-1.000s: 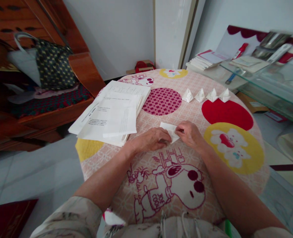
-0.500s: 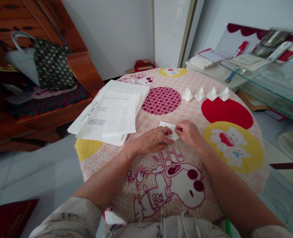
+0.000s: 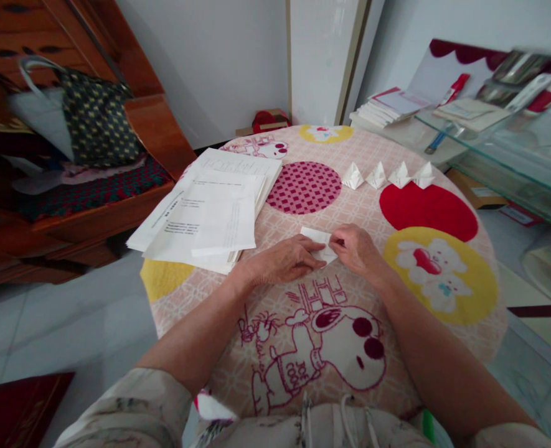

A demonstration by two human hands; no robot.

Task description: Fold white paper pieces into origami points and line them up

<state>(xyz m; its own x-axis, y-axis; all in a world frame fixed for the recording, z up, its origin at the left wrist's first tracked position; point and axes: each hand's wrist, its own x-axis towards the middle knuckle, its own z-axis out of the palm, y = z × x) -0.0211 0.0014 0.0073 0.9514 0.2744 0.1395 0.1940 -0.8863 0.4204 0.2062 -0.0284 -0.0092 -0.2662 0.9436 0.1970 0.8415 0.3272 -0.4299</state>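
Note:
A small folded white paper (image 3: 319, 240) lies on the round table (image 3: 266, 298), which wears a cartoon-print cloth. My left hand (image 3: 284, 261) lies on the paper's near left part, fingers stretched and pressing it down. My right hand (image 3: 357, 247) pinches the paper's right edge with curled fingers. Much of the paper is hidden under both hands. Several small folded paper shapes (image 3: 387, 176) stand in a row at the far side of the table.
A stack of printed sheets (image 3: 210, 211) covers the table's left side. A wooden bench (image 3: 93, 186) with a patterned bag (image 3: 95, 118) stands to the left. A glass shelf (image 3: 513, 143) with books and papers is at the right.
Both hands stay on the small paper with only slight finger shifts. The view has drifted a little.

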